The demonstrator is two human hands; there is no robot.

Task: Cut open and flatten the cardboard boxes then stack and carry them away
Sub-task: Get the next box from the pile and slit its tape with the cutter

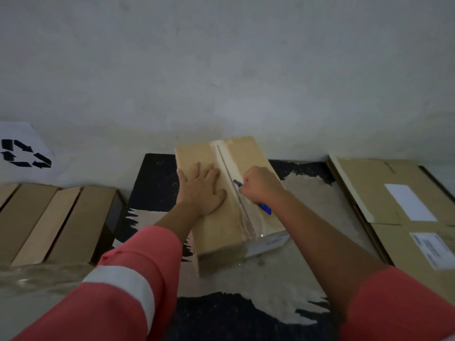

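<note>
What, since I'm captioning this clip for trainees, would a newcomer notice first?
At centre, the left hand presses flat on a cardboard box while the right hand grips a blue cutter at its taped seam. A recycling sign shows at far left beyond a row of boxes; flattened cardboard lies at right.

Dim, flat, greyish light, source not in view; the wall [246,70] shows a faint brighter patch low at centre. Clear tape [246,225] on the box [214,232] gives weak glare. Everything is soft and slightly blurred; label [430,249] print unreadable, edges bowed by the wide lens
</note>
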